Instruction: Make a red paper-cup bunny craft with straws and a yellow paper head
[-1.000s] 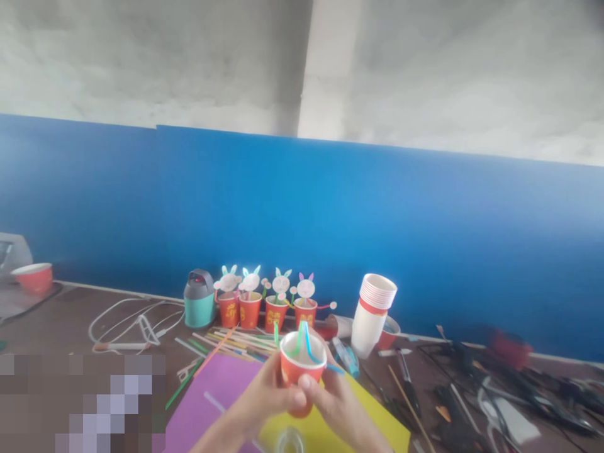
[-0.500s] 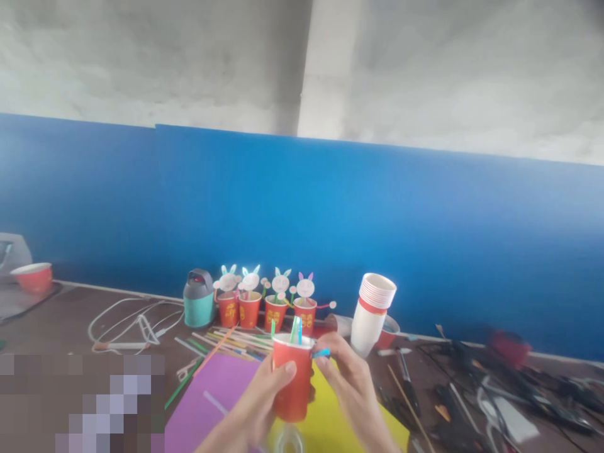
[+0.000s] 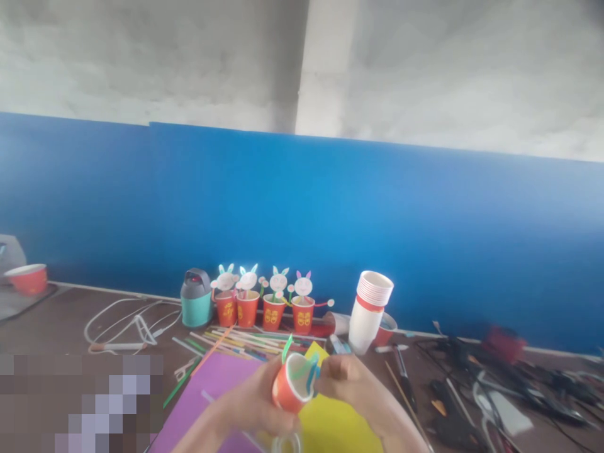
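Observation:
My left hand (image 3: 252, 399) is wrapped round a red paper cup (image 3: 287, 391), which is tilted so that its mouth faces me. A green straw piece (image 3: 287, 348) sticks up at the far left of the rim, and another greenish piece shows inside. At the right side of the rim is a blue straw (image 3: 311, 376). The fingers of my right hand (image 3: 346, 380) are closed in a pinch against it; the fingertips are partly hidden. Under the hands lie a yellow sheet (image 3: 337, 421) and a purple sheet (image 3: 214, 380). A roll of clear tape (image 3: 289, 442) shows below the cup.
Red cups with paper rabbit figures (image 3: 274, 313) line the back, beside a teal and grey device (image 3: 196, 302). Loose straws (image 3: 250, 340) lie before them. A stack of white cups (image 3: 368, 314) stands right of them. Cables and tools (image 3: 514, 396) clutter the right; a white cable (image 3: 125, 324) lies left.
The cup has tipped over from upright, its mouth now turned to me. My right hand's fingers have closed in at the rim, and the blue straw no longer juts out sideways.

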Demonstrator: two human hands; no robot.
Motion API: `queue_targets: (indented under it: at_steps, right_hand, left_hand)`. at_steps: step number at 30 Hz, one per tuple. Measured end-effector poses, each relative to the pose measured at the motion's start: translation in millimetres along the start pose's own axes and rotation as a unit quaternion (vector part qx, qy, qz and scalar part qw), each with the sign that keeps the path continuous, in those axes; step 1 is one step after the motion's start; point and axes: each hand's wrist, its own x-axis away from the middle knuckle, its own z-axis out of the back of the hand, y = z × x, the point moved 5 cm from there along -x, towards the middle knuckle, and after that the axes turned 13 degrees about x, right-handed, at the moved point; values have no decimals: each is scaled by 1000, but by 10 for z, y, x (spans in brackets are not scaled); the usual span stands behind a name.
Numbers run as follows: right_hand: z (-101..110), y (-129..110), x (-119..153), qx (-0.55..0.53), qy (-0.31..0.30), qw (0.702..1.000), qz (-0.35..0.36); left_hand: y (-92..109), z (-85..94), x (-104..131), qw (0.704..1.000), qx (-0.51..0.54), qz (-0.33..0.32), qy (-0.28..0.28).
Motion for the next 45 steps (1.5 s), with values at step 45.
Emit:
queue_targets:
  at_steps: [45]
  right_hand:
    - [96,-173,-33,9,234,971,43]
  left_hand:
    - [-395,-129,-93,974,218,69,14]
